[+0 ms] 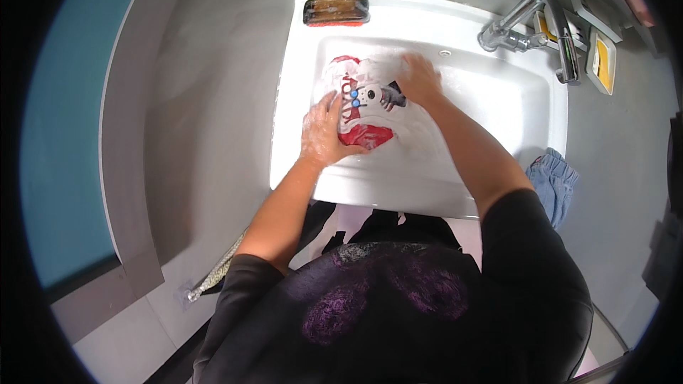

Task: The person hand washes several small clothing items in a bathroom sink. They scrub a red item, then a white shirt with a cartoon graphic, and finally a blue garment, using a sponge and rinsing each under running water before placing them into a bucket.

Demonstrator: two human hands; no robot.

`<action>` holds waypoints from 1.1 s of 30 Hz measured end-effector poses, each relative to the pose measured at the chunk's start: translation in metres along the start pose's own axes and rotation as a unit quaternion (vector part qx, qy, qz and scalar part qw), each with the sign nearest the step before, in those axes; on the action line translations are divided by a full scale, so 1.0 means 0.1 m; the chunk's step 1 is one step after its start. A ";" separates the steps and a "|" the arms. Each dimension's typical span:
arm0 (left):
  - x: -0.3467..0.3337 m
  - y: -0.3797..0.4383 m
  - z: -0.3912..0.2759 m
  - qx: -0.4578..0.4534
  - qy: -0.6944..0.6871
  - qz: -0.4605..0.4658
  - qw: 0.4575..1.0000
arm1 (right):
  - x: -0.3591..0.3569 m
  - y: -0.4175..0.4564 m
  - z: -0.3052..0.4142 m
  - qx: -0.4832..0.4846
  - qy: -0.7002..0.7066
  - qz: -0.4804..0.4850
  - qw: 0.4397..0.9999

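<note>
A wet white garment (373, 72) with red parts and a printed cartoon dog face lies spread in a white sink (501, 112). Thin suds surround it. My left hand (321, 133), wet and soapy, lies palm down on the garment's left side, its thumb stretched out along the lower red part. Over the garment's upper right is my right hand (421, 79), blurred by motion, close to a dark patch of the print. Its fingertips are too blurred to show whether they grip the cloth.
A scrubbing brush (336, 9) with red bristles sits on the sink's back left ledge. The chrome faucet (533, 16) rises at the back right, beside a soap dish (603, 61) holding something yellow. A blue denim garment (552, 184) hangs at the sink's right front corner.
</note>
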State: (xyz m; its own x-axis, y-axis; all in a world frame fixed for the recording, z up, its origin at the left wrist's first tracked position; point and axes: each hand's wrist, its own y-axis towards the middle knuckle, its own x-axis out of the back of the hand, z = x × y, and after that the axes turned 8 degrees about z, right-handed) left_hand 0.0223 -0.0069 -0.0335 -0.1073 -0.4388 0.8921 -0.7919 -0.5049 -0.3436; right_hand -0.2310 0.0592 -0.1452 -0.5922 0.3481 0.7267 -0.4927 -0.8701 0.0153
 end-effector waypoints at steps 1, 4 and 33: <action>0.09 0.07 0.00 -0.015 0.023 -0.005 1.000 | 0.10 -0.20 -0.28 -0.051 0.071 0.129 0.988; 0.22 0.51 -0.08 -0.081 0.128 -0.007 0.988 | 0.10 -0.79 -0.56 0.061 0.085 0.277 0.955; -0.27 -0.16 -0.45 0.175 -0.005 0.085 0.981 | 0.03 -0.38 1.44 0.048 -0.015 0.281 0.958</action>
State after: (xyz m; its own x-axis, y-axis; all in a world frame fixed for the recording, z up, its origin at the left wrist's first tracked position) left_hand 0.0111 0.0462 -0.0391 -0.2126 -0.5443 0.8115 -0.5075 -0.6482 -0.5677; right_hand -0.1218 0.0427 -0.0447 -0.7269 -0.1943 0.6587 -0.0388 -0.9460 -0.3220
